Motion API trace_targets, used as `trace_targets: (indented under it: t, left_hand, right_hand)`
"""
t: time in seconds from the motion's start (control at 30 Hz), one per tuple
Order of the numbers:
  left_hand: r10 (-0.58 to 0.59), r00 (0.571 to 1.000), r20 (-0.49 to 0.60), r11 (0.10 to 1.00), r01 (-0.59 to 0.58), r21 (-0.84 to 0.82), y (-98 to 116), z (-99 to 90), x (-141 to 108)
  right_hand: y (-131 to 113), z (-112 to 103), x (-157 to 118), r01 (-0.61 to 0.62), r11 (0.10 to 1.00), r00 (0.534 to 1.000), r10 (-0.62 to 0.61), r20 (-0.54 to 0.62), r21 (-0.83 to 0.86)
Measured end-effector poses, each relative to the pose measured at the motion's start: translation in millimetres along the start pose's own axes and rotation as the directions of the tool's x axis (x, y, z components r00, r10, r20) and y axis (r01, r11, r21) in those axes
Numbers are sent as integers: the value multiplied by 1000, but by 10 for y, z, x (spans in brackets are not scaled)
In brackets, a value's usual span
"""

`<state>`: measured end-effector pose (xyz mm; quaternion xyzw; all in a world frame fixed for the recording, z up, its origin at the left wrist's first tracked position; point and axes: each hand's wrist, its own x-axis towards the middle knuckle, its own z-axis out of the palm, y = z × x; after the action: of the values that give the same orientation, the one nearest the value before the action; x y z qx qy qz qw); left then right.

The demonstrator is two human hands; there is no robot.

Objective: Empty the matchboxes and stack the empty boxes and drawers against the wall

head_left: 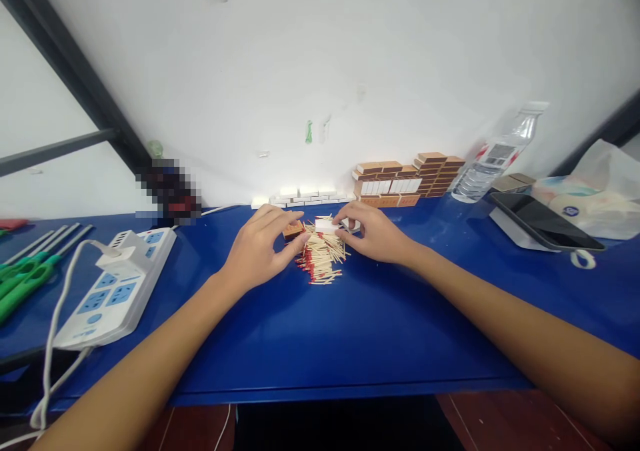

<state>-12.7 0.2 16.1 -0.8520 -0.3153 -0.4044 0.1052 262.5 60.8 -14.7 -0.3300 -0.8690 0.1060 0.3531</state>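
A loose pile of matches [321, 257] with red heads lies on the blue table. Over its far side is a small white matchbox tray [326, 226], its right end pinched between the thumb and fingers of my right hand [373, 231]. To the left of the pile my left hand [263, 245] is open, thumb and fingers apart, the thumb tip at the matches' edge. Just beyond that thumb sits a brown matchbox sleeve [293, 230], partly hidden by the fingers. Another pale piece under my right fingers is mostly covered.
White matchbox trays [310, 196] line the wall, beside stacked matchboxes [385, 199]. A plastic bottle [493, 157] leans at the right, near a phone [547, 221] and a plastic bag [600, 187]. At left are a power strip [117, 297] and green-handled tools [33, 274].
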Motion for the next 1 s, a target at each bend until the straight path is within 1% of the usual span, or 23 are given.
trace_targets:
  t: [0.07, 0.13, 0.23, 0.33, 0.4, 0.5, 0.63, 0.7, 0.73, 0.77, 0.8, 0.87, 0.93, 1.0]
  left_hand:
    - [-5, 1000, 6, 1000, 5, 14, -3, -10, 2]
    - [-12, 1000, 17, 1000, 11, 24, -12, -17, 1]
    - [-16, 1000, 18, 999, 16, 31, -31, -26, 0]
    - [-18, 1000, 12, 999, 18, 38, -54, -36, 1]
    - [-20, 1000, 6, 999, 20, 45, -70, -38, 2]
    - [-22, 1000, 3, 998, 22, 53, -84, -28, 1]
    - [-17, 1000, 18, 999, 16, 50, -84, -10, 0]
    - [-3, 1000, 26, 999, 2, 53, -82, -11, 2]
    - [9, 999, 31, 998, -11, 62, -81, -16, 5]
    - [26, 999, 30, 997, -28, 77, -79, -23, 10]
    - [46, 999, 23, 994, -48, 100, -75, -31, 17]
    - [89, 996, -8, 982, -86, 168, -57, -50, 36]
    - [125, 991, -42, 964, -112, 243, -22, -64, 56]
    - [160, 987, -32, 947, -145, 285, 21, -63, 70]
  right_hand:
    - [-26, -13, 21, -22, 1000, 1000, 22, -10, -12]
    - [-33, -4, 62, -72, 997, 997, 72, -16, -23]
    - [-5, 30, 109, -141, 990, 989, 142, 39, -19]
    - [46, 51, 109, -173, 985, 982, 173, 78, -5]
    - [72, 50, 95, -177, 984, 983, 176, 56, 10]
    - [73, 28, 77, -155, 988, 988, 156, -12, 19]
    - [-8, -14, 70, -115, 993, 991, 114, -73, -8]
    - [-70, -31, 76, -133, 991, 988, 135, -78, 27]
    - [-103, -38, 81, -162, 983, 983, 168, -71, 84]
    - [-137, -46, 88, -205, 964, 975, 217, -54, 172]
    - [-169, -57, 95, -260, 923, 961, 276, -19, 283]
    - [-232, -87, 105, -379, 777, 920, 373, 117, 503]
    - [-293, -126, 106, -464, 618, 882, 386, 270, 635]
    - [-352, -165, 97, -507, 511, 861, 344, 375, 694]
